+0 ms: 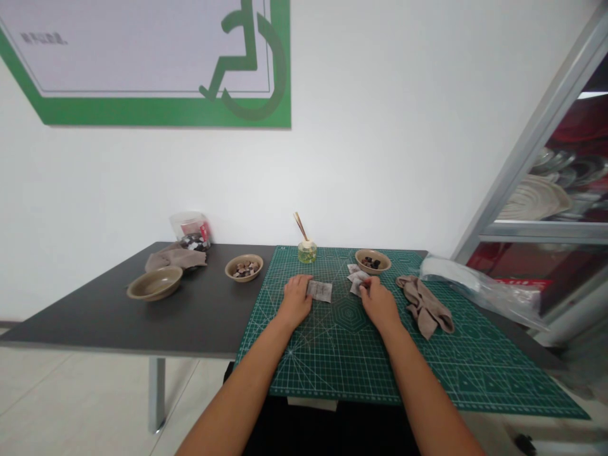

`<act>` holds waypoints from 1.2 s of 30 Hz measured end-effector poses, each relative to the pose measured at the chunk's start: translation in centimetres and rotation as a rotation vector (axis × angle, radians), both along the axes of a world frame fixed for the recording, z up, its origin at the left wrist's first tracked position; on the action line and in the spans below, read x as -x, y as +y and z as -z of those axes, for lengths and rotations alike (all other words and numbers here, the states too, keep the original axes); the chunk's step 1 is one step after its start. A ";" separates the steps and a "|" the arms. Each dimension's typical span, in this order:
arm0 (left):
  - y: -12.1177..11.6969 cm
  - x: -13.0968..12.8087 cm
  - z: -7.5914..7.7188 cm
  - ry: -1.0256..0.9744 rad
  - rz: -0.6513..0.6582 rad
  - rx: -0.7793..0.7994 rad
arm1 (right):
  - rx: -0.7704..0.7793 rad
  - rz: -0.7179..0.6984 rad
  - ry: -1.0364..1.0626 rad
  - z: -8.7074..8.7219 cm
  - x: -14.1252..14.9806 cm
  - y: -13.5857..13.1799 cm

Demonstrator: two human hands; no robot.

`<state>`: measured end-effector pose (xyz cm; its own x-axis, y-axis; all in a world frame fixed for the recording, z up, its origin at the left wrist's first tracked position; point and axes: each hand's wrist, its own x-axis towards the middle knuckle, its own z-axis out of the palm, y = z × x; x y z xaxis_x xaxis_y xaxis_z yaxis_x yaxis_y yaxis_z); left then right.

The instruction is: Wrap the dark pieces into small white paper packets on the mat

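My left hand (297, 299) rests on the green cutting mat (327, 361) with its fingers curled together at the left edge of a small grey rectangular sheet (320, 292). That sheet lies flat, and its material is too blurred to tell. My right hand (381, 304) pinches the edge of another light grey sheet (357, 284), thumb and forefinger together. Close behind it lies a further small pale sheet (353, 268), partly overlapped. Just beyond my right hand stands a tan bowl (373, 268) holding dark small pieces (371, 261).
A crumpled brown cloth (425, 304) and a clear plastic bag (489, 290) lie at right. A reed diffuser (307, 251) stands at the back. Leftward are a bowl of small pieces (244, 277), another bowl (154, 291), a second cloth (175, 258) and a clear tub (190, 223).
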<state>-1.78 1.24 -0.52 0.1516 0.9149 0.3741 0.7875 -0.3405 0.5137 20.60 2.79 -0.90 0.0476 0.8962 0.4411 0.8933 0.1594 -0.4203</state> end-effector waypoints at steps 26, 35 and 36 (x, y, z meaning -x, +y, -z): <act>-0.8 -0.7 -0.6 0.023 0.134 0.014 | 0.166 -0.717 0.203 -0.9 2.8 -1.7; -0.8 -0.7 -0.1 0.031 0.272 0.120 | -0.023 -0.656 0.145 -0.9 2.8 -1.4; -0.8 -0.7 -0.1 0.012 0.276 0.128 | -0.042 -0.654 0.112 -0.9 2.8 -1.4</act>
